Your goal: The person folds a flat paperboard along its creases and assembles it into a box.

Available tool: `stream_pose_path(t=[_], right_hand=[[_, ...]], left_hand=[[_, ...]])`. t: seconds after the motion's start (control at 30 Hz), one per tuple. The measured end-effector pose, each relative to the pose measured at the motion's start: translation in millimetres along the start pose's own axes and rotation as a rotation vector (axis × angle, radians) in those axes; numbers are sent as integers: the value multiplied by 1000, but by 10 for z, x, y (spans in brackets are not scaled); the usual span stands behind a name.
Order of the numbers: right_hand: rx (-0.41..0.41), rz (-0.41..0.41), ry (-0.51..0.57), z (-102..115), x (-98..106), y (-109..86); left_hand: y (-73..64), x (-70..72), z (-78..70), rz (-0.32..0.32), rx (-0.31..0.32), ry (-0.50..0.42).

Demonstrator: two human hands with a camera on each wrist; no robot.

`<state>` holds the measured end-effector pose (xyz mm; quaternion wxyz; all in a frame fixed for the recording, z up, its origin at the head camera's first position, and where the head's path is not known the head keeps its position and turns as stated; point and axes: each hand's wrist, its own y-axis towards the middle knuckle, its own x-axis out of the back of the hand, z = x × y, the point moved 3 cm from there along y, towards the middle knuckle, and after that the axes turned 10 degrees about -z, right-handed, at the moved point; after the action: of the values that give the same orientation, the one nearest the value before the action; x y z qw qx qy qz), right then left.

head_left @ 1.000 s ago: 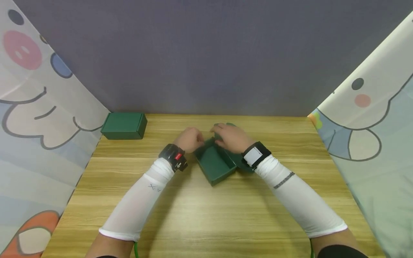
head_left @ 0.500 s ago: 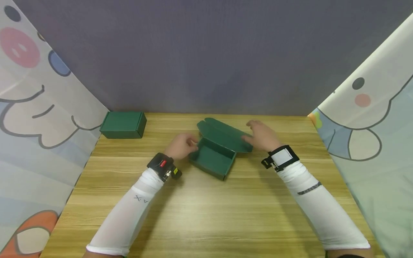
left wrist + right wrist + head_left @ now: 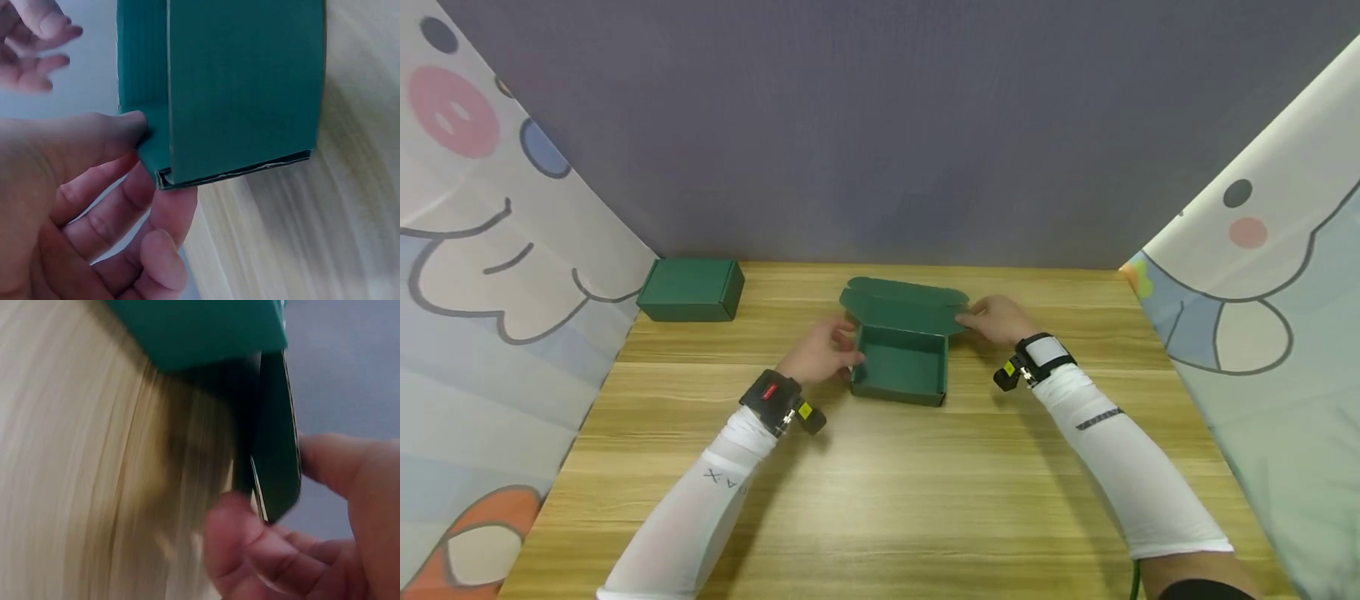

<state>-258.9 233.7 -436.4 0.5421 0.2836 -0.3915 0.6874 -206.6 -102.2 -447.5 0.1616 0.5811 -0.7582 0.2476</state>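
Note:
A green cardboard box (image 3: 898, 367) lies on the table with its lid (image 3: 902, 310) raised toward the back; the inside of its tray shows bare. My left hand (image 3: 820, 352) holds the tray's left wall. In the left wrist view the thumb presses over the wall of the green box (image 3: 250, 81), and the other fingers curl outside and below. At the lid's right end, my right hand (image 3: 996, 320) pinches the side flap. The right wrist view has this flap (image 3: 278, 450) between the thumb and the curled fingers (image 3: 228, 544).
Another green box (image 3: 688, 290), closed, sits at the table's back left corner. A grey wall (image 3: 880, 133) rises behind the wooden table (image 3: 880, 500). Cartoon-printed cloth panels (image 3: 1247, 283) flank both sides.
The box has turned so its front edge lies almost square to the table. My right hand, off the lid's end half a second ago, now pinches its flap; my left stays at the left wall.

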Motion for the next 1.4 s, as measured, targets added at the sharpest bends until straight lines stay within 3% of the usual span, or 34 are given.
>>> stream_pose_path(t=[0.17, 0.3, 0.57, 0.73, 0.93, 1.4], right_hand=[[1, -42, 65, 58, -29, 90], [2, -70, 106, 95, -23, 120], [-22, -108, 152, 117, -15, 141], [23, -175, 163, 174, 6, 145], [69, -276, 205, 214, 47, 137], [137, -402, 310, 332, 161, 6]], left_hand=[[14, -19, 12, 40, 25, -73], [95, 62, 74, 29, 56, -98], [348, 320, 111, -150, 122, -191], [421, 363, 54, -195, 131, -244], [429, 357, -73, -247, 98, -318], [418, 311, -246, -380, -42, -338]])
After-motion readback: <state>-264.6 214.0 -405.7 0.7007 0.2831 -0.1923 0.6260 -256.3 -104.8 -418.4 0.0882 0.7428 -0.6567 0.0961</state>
